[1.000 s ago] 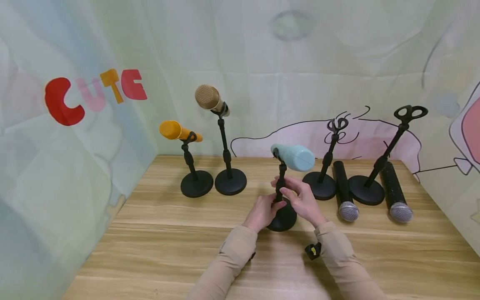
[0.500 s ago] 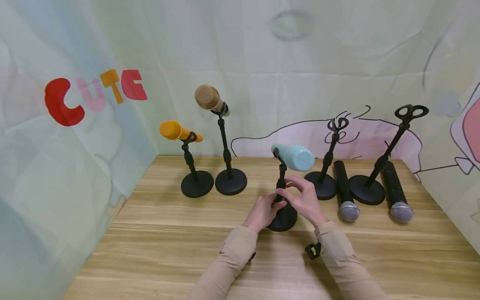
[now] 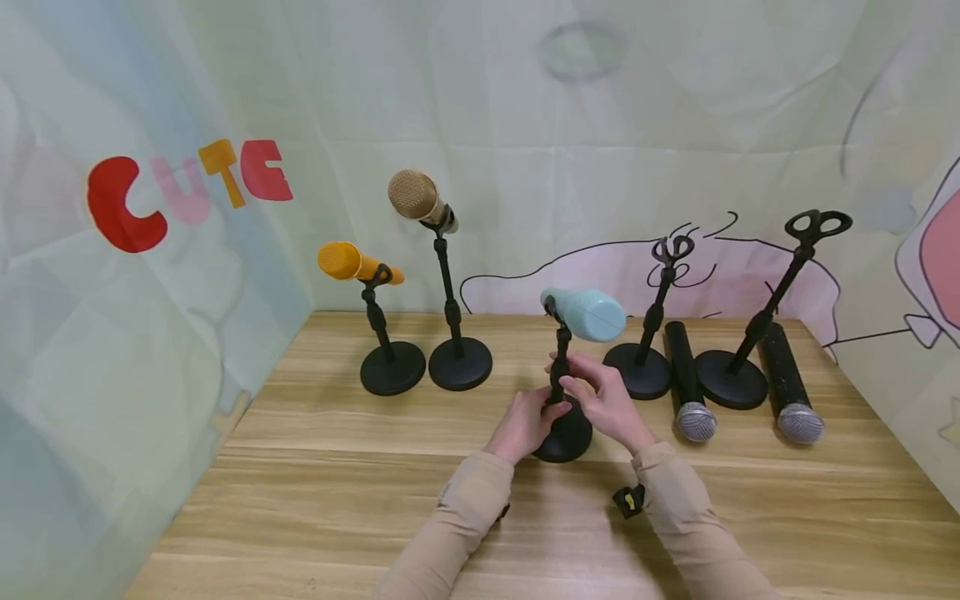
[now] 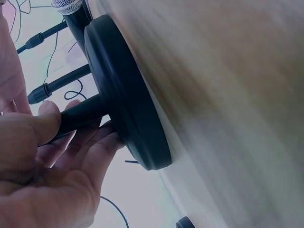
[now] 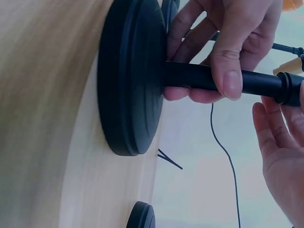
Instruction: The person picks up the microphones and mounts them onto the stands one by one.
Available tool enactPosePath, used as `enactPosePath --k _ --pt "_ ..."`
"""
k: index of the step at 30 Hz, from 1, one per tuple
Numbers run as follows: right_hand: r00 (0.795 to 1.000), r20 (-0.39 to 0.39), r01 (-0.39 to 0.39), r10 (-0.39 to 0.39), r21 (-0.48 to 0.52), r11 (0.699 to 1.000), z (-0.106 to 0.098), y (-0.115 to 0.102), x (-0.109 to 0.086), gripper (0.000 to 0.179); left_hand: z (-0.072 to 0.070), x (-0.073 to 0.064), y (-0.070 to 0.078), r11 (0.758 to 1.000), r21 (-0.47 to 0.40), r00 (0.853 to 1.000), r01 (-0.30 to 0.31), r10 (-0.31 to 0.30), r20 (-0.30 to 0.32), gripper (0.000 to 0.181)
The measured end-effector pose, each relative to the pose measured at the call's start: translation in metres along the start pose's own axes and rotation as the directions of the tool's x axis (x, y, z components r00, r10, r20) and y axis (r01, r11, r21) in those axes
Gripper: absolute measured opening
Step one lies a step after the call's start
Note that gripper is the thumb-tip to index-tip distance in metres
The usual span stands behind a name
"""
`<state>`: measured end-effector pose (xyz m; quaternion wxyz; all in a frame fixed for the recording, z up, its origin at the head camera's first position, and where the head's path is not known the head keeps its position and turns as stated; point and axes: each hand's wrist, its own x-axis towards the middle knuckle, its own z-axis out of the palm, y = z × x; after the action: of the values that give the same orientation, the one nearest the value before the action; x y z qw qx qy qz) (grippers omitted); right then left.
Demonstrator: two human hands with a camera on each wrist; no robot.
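Note:
A light blue microphone [image 3: 592, 315] rests tilted in the clip of a black desktop microphone stand [image 3: 564, 442], whose round base sits on the table. Low on the pole, just above the base, my left hand [image 3: 521, 425] grips it, thumb on one side and fingers round the other, as the left wrist view shows up close. Higher up, my right hand [image 3: 611, 408] has its thumb and fingers around the collar [image 5: 285, 89] of the same pole. Part of the pole is hidden behind the fingers in the head view.
To the left, an orange microphone [image 3: 348, 262] and a gold microphone [image 3: 415, 196] sit in their own stands. At right are two stands with bare clips [image 3: 673, 248], and two black microphones [image 3: 696, 421] lying beside them. A printed cloth [image 3: 360, 100] backs the wooden table [image 3: 315, 500].
The fingers of my right hand have shifted slightly around the collar. My left hand, the stand and the blue microphone stay about where they were.

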<state>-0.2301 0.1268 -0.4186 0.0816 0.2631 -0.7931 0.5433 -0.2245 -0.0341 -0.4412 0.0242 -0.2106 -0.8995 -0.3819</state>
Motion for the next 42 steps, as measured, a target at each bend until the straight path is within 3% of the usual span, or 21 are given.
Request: enactPosePath --k 8,19,22,25,30,35,38,42 --pt "0.997 -0.071 0.023 -0.025 -0.028 0.999 0.003 0.002 0.001 0.037 -0.001 -0.001 -0.002 0.999 0.046 1.0 -0.025 0.025 0.001 0.029" --pt "1.0 0.014 -0.007 0.007 0.051 0.999 0.004 -0.003 0.003 0.029 -0.001 0.0 -0.003 1.0 0.024 1.0 -0.013 0.013 0.002 0.02" --pt "1.0 -0.027 -0.001 0.002 0.059 0.998 0.004 -0.006 0.007 0.031 -0.001 0.0 -0.003 1.0 0.016 1.0 -0.006 0.006 0.002 0.022" --pt "0.995 -0.101 0.025 -0.012 0.127 0.992 0.004 -0.012 0.013 0.033 -0.001 0.0 -0.003 1.0 0.005 1.0 -0.002 0.002 -0.001 0.023" --pt "0.978 -0.201 0.122 -0.063 0.297 0.947 0.006 -0.023 0.028 0.03 -0.002 -0.001 -0.001 1.0 -0.002 1.0 0.006 -0.006 -0.002 0.023" --pt "0.959 -0.268 0.187 -0.094 0.348 0.919 0.007 -0.025 0.032 0.03 -0.001 -0.001 -0.001 1.0 0.0 1.0 0.016 -0.016 0.005 0.022" --pt "0.956 -0.285 0.162 -0.067 0.324 0.932 0.007 -0.023 0.03 0.028 -0.001 0.0 -0.001 1.0 -0.009 1.0 0.022 -0.022 0.006 0.022" --pt "0.96 -0.28 0.071 0.009 0.275 0.959 0.008 -0.02 0.024 0.027 -0.001 0.001 -0.001 1.0 -0.01 1.0 0.021 -0.021 0.01 0.023"
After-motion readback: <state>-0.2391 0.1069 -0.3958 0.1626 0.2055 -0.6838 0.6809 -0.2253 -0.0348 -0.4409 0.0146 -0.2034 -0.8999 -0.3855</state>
